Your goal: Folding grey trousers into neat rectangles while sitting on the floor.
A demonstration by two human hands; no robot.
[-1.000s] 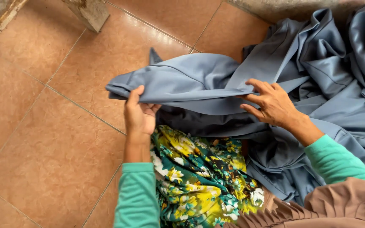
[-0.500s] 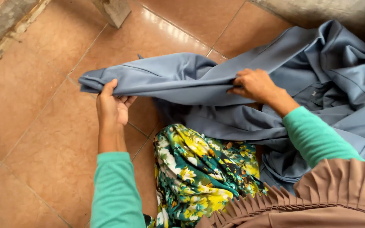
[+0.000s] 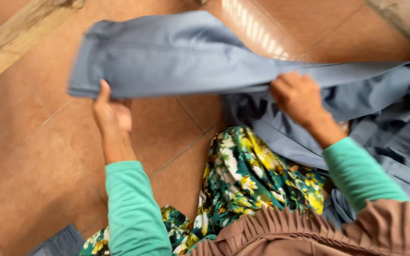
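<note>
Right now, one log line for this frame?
left hand: grips blue-grey cloth at its folded end | right hand: grips same cloth | cloth: stretched above tiled floor | floral fabric: below

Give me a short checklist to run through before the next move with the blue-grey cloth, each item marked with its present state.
1. Left hand has a grip on the near edge of the blue-grey cloth: ok.
2. Right hand is closed on the cloth further along: ok.
3. Span between the hands is pulled out flat: ok, only shallow creases.
4. Held span is off the tiled floor: ok.
5. Rest of the cloth at the right is free to follow: not ok, it lies bunched in a heap.
6. Far edge lined up evenly: cannot tell, the picture is blurred.
</note>
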